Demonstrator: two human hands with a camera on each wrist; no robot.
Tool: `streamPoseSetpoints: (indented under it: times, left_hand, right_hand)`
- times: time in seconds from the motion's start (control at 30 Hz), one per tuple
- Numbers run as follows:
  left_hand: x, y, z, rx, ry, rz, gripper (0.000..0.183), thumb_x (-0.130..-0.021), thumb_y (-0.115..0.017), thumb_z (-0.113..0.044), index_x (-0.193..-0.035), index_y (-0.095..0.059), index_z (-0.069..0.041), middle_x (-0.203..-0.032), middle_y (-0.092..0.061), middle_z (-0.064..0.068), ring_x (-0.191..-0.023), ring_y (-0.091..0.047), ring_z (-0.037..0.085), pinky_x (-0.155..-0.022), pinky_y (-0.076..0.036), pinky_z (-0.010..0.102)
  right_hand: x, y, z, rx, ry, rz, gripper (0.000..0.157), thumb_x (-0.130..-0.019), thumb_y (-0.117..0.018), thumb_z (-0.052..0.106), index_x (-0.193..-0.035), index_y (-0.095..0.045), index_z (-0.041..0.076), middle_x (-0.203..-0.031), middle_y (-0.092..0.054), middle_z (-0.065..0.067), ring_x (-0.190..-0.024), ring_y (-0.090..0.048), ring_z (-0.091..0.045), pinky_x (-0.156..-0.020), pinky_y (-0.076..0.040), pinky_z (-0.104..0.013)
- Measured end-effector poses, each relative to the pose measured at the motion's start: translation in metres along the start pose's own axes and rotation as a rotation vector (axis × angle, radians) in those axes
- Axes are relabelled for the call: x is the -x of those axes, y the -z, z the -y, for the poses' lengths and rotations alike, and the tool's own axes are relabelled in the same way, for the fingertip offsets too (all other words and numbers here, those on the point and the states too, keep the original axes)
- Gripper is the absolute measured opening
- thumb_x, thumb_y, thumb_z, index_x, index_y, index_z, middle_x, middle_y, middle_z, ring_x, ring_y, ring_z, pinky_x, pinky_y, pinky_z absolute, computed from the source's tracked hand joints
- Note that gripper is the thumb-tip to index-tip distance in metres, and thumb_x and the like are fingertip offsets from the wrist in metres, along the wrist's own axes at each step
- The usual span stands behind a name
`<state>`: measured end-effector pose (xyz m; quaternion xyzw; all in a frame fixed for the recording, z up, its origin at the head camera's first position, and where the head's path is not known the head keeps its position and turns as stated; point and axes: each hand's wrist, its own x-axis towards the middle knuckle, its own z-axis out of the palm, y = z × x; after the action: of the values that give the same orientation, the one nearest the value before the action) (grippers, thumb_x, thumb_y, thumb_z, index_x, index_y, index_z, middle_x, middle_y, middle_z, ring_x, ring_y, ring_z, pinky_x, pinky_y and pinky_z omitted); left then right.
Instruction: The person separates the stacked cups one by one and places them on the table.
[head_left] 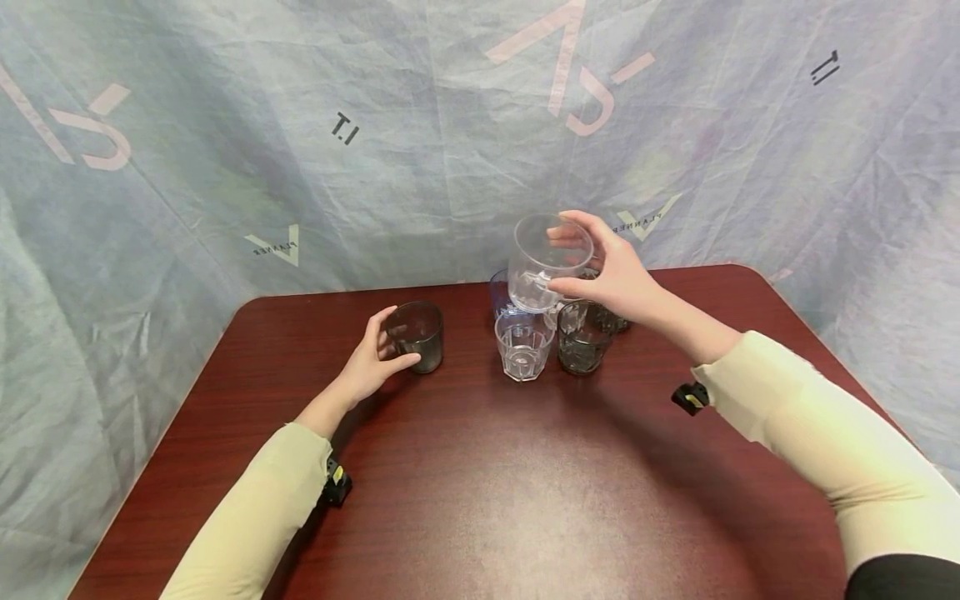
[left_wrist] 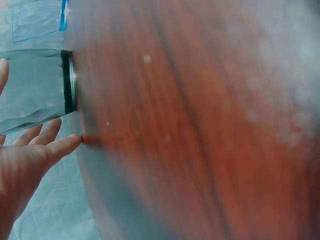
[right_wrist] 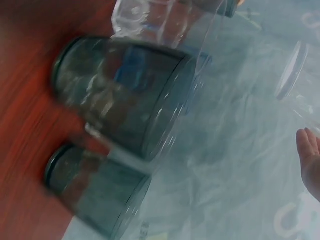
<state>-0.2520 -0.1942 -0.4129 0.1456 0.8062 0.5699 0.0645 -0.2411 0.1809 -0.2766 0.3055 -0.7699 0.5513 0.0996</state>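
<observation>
On the left side of the table, my left hand [head_left: 367, 360] holds a dark grey tinted glass [head_left: 426, 340], thumb at its near side and fingers round the far left. The left wrist view shows this tinted glass [left_wrist: 35, 85] between the thumb and fingers [left_wrist: 42, 135], its base at the tabletop. Raised above the other glasses, a clear round glass [head_left: 528, 279] is held by my right hand [head_left: 611, 271], thumb in front and fingers behind. Only the base part of that clear glass [right_wrist: 302, 90] and some fingertips [right_wrist: 306, 145] show in the right wrist view.
Below the raised glass stand a clear faceted glass [head_left: 525, 354], a dark tinted glass [head_left: 581, 346] and a blue glass [head_left: 498, 296]. Another dark glass [right_wrist: 100, 192] appears in the right wrist view. A grey cloth [head_left: 420, 167] hangs behind the reddish-brown table [head_left: 450, 467].
</observation>
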Motion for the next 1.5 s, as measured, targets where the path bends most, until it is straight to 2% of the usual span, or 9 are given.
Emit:
streamPoseSetpoints:
  times: [0.2, 0.33, 0.5, 0.67, 0.97, 1.2, 1.5]
  left_hand:
    - [0.001, 0.0, 0.0, 0.007, 0.002, -0.003, 0.083, -0.091, -0.071, -0.012, -0.152, -0.017, -0.025, -0.147, -0.038, 0.017, -0.134, -0.039, 0.038, -0.101, -0.039, 0.054]
    - [0.0, 0.0, 0.0, 0.007, 0.006, -0.001, 0.083, -0.091, -0.071, -0.013, -0.152, -0.016, -0.025, -0.148, -0.037, 0.017, -0.134, -0.038, 0.039, -0.101, -0.039, 0.054]
    - [0.0, 0.0, -0.001, 0.002, 0.018, 0.002, 0.083, -0.091, -0.071, -0.015, -0.152, -0.016, -0.025, -0.149, -0.036, 0.017, -0.135, -0.037, 0.039, -0.1, -0.04, 0.054]
    - [0.0, 0.001, -0.001, -0.006, 0.02, -0.001, 0.085, -0.091, -0.071, -0.016, -0.153, -0.015, -0.024, -0.15, -0.035, 0.017, -0.136, -0.035, 0.039, -0.102, -0.038, 0.054]
    - [-0.001, 0.001, 0.001, -0.007, -0.017, -0.012, 0.084, -0.09, -0.072, -0.013, -0.153, -0.016, -0.021, -0.149, -0.034, 0.014, -0.137, -0.035, 0.032, -0.108, -0.032, 0.05]
    - [-0.001, 0.0, 0.001, -0.005, -0.027, -0.01, 0.084, -0.09, -0.071, -0.011, -0.153, -0.015, -0.018, -0.15, -0.032, 0.015, -0.137, -0.034, 0.033, -0.108, -0.032, 0.051]
    - [-0.001, 0.001, 0.002, 0.002, -0.021, -0.005, 0.084, -0.091, -0.071, -0.011, -0.153, -0.016, -0.022, -0.151, -0.031, 0.016, -0.136, -0.035, 0.036, -0.105, -0.035, 0.053]
  right_hand:
    - [0.021, 0.018, -0.001, 0.06, -0.009, -0.012, 0.077, -0.077, -0.076, -0.011, -0.143, -0.038, 0.002, -0.129, -0.054, -0.021, -0.121, -0.054, -0.023, -0.097, -0.045, -0.031]
    - [0.035, 0.03, -0.003, 0.076, 0.004, -0.021, 0.077, -0.077, -0.076, -0.012, -0.142, -0.039, 0.003, -0.128, -0.057, -0.016, -0.118, -0.055, -0.013, -0.094, -0.047, -0.025]
    - [0.054, 0.044, -0.006, 0.08, -0.008, -0.043, 0.077, -0.076, -0.075, -0.014, -0.142, -0.04, 0.005, -0.126, -0.06, -0.005, -0.114, -0.057, -0.011, -0.09, -0.047, -0.021]
    - [0.072, 0.054, -0.009, 0.103, -0.039, -0.078, 0.077, -0.075, -0.073, -0.019, -0.141, -0.04, 0.003, -0.125, -0.061, -0.004, -0.109, -0.06, -0.009, -0.088, -0.047, -0.018]
    - [0.098, 0.068, -0.025, 0.187, -0.075, -0.118, 0.08, -0.073, -0.075, -0.018, -0.142, -0.039, 0.001, -0.124, -0.061, 0.002, -0.11, -0.056, -0.003, -0.087, -0.044, -0.012]
    - [0.112, 0.075, -0.042, 0.236, -0.128, -0.16, 0.082, -0.073, -0.077, -0.015, -0.142, -0.038, 0.001, -0.124, -0.059, 0.005, -0.112, -0.053, 0.0, -0.087, -0.042, -0.01]
    - [0.126, 0.081, -0.062, 0.239, -0.182, -0.196, 0.078, -0.076, -0.077, -0.011, -0.142, -0.038, 0.004, -0.123, -0.059, 0.007, -0.109, -0.054, 0.002, -0.082, -0.043, -0.008]
